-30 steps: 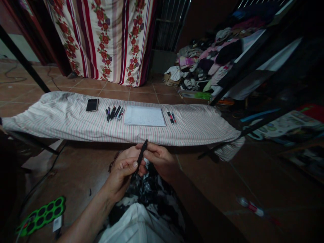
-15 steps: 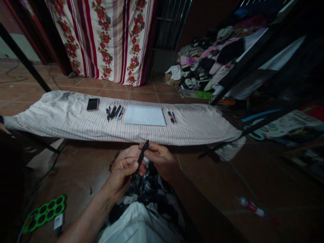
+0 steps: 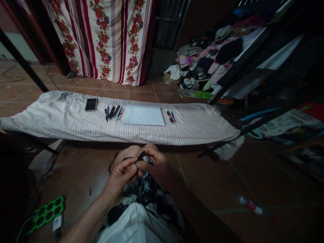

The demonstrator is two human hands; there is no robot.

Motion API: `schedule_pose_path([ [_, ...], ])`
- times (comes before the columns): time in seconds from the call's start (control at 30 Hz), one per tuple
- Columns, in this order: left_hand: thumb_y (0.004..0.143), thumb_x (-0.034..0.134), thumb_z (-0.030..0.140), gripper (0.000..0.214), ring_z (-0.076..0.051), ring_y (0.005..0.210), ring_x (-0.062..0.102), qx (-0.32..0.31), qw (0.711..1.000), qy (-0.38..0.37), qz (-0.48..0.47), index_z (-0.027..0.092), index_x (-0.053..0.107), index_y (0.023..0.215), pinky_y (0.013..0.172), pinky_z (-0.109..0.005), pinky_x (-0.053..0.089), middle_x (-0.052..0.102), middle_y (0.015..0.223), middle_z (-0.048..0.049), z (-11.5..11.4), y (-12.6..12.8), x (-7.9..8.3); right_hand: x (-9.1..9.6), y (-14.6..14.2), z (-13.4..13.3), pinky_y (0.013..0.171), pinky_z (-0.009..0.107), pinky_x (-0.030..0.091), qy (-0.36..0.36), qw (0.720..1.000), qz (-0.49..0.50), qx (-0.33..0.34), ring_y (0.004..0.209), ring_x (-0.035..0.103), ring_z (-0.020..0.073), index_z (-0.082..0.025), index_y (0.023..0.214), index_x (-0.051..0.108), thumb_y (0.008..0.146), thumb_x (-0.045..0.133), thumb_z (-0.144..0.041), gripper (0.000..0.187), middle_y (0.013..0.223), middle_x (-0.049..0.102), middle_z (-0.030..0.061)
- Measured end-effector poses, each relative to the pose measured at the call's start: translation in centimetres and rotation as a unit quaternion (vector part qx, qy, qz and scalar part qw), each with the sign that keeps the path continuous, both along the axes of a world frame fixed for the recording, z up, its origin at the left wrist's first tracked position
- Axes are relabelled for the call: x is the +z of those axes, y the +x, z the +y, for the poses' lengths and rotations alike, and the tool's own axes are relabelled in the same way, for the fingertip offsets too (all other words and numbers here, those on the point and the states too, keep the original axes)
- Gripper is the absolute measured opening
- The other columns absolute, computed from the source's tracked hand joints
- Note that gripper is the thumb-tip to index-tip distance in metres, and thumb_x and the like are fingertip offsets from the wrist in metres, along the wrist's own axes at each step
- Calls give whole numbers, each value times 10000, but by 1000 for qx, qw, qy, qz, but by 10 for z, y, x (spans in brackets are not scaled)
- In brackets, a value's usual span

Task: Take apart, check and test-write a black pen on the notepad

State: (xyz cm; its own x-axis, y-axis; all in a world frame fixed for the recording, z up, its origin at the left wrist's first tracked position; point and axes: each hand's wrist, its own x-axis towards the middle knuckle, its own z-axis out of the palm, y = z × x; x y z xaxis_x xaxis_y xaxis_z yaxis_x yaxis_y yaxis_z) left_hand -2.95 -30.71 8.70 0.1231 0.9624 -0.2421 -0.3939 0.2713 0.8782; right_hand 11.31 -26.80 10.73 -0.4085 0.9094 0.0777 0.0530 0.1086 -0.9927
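While a white, rectangular, spiral-bound notebook [image 3: 144, 115] lies flat on a pale cloth with thin coloured stripes [image 3: 199, 125], both bare hands are close together on its near side, below the cloth's front edge, above the person's lap. The left hand [image 3: 124, 172] grips a slim black pen [image 3: 140, 156] between thumb and fingers, and the right hand [image 3: 155, 162] also pinches it, so that only a short dark length shows between the two; its lower part is hidden by the fingers. The pen tilts, its visible end pointing up and towards the notebook. Just left of the notebook, a cluster of dark and light slender pens [image 3: 113, 112] lies side by side, and farther left rests a black-screened, rectangular phone [image 3: 91, 104]. Near the notebook's coiled right edge are two slim pens with red parts [image 3: 171, 117]. Beyond the notebook hangs a floral curtain with red and purple stripes [image 3: 116, 40]; on the floor, well to its near left, sits a bright green tray-like object with dark round spots [image 3: 49, 212].
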Motion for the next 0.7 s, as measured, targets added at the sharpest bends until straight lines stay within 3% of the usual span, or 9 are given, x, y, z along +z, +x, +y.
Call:
schedule_pose_path([
  [0.1, 625, 749, 396, 379, -90, 522, 435, 17, 999, -1, 30, 154, 705, 913, 515, -215, 302, 591, 563, 2, -2, -4, -4, 4, 0, -3, 801, 278, 474, 52, 999, -6, 0, 899, 589, 159, -223, 923, 616, 697, 694, -272, 244, 926, 614, 19],
  [0.23, 664, 716, 413, 297, -93, 540, 435, 8, 999, 24, 42, 135, 719, 770, 533, -222, 316, 567, 554, -4, -4, -9, -1, 14, 8, -2, 856, 336, 485, 48, 999, -6, 20, 934, 607, 180, -234, 1115, 575, 741, 659, -314, 392, 1045, 632, 61],
  [0.43, 727, 662, 401, 292, -113, 555, 483, 8, 999, 29, 36, 132, 700, 833, 554, -237, 368, 579, 580, -11, -5, -10, 0, 28, 14, 7, 791, 309, 508, 81, 995, -59, -6, 846, 638, 161, -218, 995, 648, 792, 598, -306, 227, 916, 675, 44],
  [0.7, 723, 665, 389, 272, -130, 600, 538, 2, 994, 51, 95, 147, 699, 843, 573, -234, 405, 640, 640, -23, -6, -12, 2, 29, 10, 11, 593, 209, 470, 104, 989, -106, 10, 645, 609, 111, -208, 797, 683, 763, 629, -286, 100, 741, 674, -3],
])
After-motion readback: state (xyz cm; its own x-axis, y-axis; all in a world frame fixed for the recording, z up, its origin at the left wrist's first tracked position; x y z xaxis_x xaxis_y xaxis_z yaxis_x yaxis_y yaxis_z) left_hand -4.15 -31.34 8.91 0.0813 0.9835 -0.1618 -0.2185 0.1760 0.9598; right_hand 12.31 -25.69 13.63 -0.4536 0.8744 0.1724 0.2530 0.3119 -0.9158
